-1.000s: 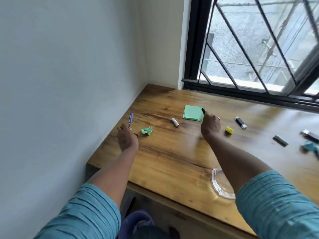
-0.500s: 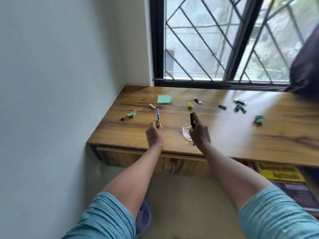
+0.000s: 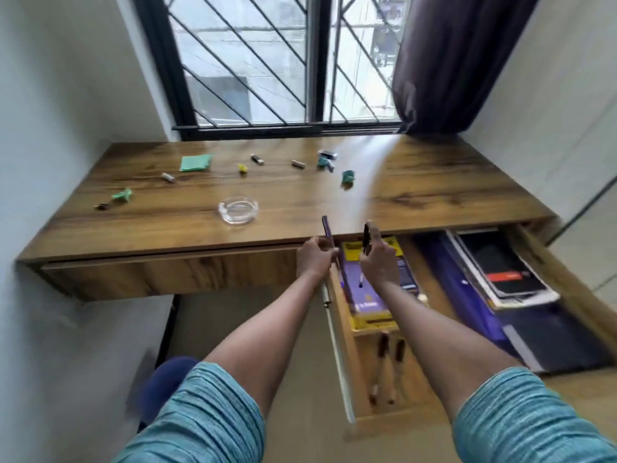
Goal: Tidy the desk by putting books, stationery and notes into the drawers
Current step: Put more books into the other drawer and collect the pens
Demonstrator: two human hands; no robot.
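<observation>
A purple pen (image 3: pixel 326 228) is being gripped in the curled left hand (image 3: pixel 315 259) and a black pen (image 3: pixel 367 240) in the curled right hand (image 3: pixel 379 264) — both are being held at the open drawer (image 3: pixel 362 379). Lowering them beside the stored pens (image 3: pixel 389 369) is likely being called for.

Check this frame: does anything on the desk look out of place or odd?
Nothing looks spilled or broken. A crumpled green scrap lies loose near the left end of the desk, and a glass ashtray sits near its front edge, unlike the stationery around it.
</observation>
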